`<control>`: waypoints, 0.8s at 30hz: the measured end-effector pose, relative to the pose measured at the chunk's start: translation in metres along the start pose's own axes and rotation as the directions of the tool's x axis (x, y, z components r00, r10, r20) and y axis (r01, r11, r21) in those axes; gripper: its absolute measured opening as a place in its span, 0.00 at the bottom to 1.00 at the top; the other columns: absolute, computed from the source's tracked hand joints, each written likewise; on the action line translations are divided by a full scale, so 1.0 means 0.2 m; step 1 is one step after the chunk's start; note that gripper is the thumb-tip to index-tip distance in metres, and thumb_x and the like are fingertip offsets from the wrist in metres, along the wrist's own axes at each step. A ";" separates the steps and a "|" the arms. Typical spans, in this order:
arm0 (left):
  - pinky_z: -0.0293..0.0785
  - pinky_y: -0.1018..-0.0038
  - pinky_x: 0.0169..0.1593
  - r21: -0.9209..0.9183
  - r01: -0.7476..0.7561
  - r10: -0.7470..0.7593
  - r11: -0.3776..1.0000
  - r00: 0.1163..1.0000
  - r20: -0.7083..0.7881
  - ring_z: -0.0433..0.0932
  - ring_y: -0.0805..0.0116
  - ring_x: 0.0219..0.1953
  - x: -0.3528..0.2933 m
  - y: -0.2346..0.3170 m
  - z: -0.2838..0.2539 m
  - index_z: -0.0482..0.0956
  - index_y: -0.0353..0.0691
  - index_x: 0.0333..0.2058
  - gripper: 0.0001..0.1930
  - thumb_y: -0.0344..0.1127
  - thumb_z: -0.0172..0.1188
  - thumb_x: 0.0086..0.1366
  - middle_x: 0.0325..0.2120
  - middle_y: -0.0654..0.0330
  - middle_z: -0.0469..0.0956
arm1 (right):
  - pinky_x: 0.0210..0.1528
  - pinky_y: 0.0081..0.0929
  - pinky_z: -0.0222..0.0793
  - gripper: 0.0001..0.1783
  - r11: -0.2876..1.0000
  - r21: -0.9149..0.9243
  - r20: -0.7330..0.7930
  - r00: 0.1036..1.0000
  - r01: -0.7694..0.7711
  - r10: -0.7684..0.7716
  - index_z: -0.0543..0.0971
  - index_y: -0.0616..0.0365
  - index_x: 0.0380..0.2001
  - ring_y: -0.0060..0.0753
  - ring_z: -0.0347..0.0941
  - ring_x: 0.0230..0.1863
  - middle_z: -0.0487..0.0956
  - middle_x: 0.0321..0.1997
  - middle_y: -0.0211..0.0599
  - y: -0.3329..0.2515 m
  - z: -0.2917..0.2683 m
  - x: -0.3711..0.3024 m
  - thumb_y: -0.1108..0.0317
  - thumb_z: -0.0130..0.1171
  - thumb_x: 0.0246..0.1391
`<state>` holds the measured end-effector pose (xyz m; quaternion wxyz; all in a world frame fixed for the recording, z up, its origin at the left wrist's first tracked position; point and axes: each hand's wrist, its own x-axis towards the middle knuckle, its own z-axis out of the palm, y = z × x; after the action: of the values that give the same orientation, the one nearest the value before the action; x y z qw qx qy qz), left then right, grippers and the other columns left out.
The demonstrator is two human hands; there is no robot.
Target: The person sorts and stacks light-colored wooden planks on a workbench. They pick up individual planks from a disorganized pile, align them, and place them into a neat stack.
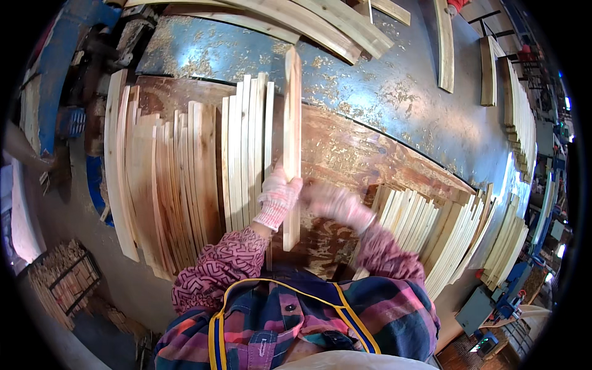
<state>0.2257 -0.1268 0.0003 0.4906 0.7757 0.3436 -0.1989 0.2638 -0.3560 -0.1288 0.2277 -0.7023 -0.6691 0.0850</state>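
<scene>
My left hand, in a pale pink-and-white work glove, is closed around the lower part of a long, narrow wooden board. The board points away from me above the table. My right hand, gloved the same way, is just right of the board; motion smears its fingers, so their grip is unclear. Left of the board stands a row of pale wooden strips, beside a darker row of boards. Another row of strips lies beyond my right forearm.
The brown wooden tabletop meets a blue-grey metal surface strewn with shavings. Long planks lie across its far side. At the far right another person's red-gloved hand touches a plank. A rack of wood pieces stands lower left.
</scene>
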 end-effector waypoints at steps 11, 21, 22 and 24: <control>0.72 0.65 0.58 -0.163 -0.162 0.151 0.973 0.985 -0.078 0.77 0.51 0.55 -0.14 -0.19 0.01 0.58 0.37 0.69 0.39 0.38 0.65 0.63 0.52 0.45 0.78 | 0.63 0.43 0.68 0.25 0.481 -0.345 -0.365 0.588 -0.806 0.722 0.73 0.44 0.59 0.53 0.71 0.62 0.73 0.64 0.45 1.55 -0.75 1.17 0.60 0.53 0.58; 0.78 0.76 0.36 -0.756 -0.073 0.276 0.651 0.950 0.146 0.80 0.73 0.29 -0.14 -0.43 -0.02 0.44 0.37 0.73 0.44 0.34 0.62 0.66 0.33 0.57 0.83 | 0.53 0.39 0.72 0.13 0.486 0.014 -0.315 0.457 -0.874 0.832 0.85 0.45 0.40 0.42 0.80 0.48 0.84 0.41 0.43 1.04 -1.26 0.52 0.67 0.56 0.54; 0.76 0.74 0.42 -0.752 -0.054 0.269 0.657 0.948 0.167 0.79 0.71 0.35 -0.13 -0.43 -0.02 0.48 0.37 0.72 0.44 0.42 0.63 0.64 0.37 0.55 0.81 | 0.54 0.38 0.71 0.11 0.610 0.057 -0.377 0.549 -0.790 0.746 0.85 0.46 0.37 0.40 0.80 0.46 0.85 0.39 0.42 1.06 -1.25 0.36 0.70 0.55 0.55; 0.72 0.69 0.54 -0.743 0.066 0.138 0.666 0.968 0.210 0.78 0.66 0.46 -0.14 -0.36 -0.09 0.57 0.37 0.69 0.47 0.58 0.65 0.59 0.46 0.51 0.78 | 0.59 0.34 0.68 0.11 0.807 0.121 -0.404 0.714 -0.578 0.572 0.85 0.50 0.25 0.33 0.80 0.39 0.85 0.33 0.32 0.98 -1.30 0.33 0.78 0.57 0.54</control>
<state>0.1533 -0.0999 -0.0193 0.8072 0.4828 0.3151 -0.1266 0.5571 -0.3446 0.0278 0.3238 -0.8779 -0.3526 -0.0072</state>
